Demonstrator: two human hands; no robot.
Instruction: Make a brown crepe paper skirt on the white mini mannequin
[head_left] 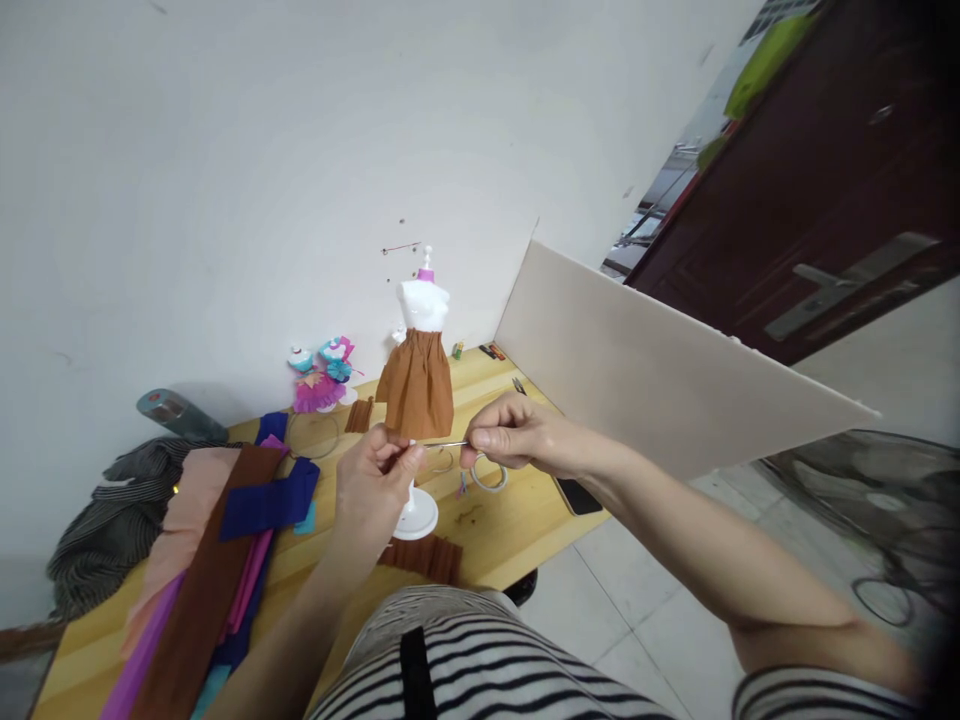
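A thin silvery wire-like strip [448, 444] is stretched level between my two hands. The thumb and fingers of my left hand [381, 475] pinch one end, and my right hand [517, 435] pinches the other. Just behind the strip stands a small white dress-form mannequin [424, 305] with a purple neck. It is upright and wears a gathered brown skirt [418, 385]. My left hand partly covers its stand, whose round white base [415, 515] rests on the wooden table [517, 545].
A white tape ring [490, 474] and small scissors [462, 485] lie below my right hand. Pleated brown paper [427, 558] is at the front edge, a phone [577, 496] at the right. Coloured strips [217, 560], a bottle [180, 415] and small doll outfits [322, 380] occupy the left.
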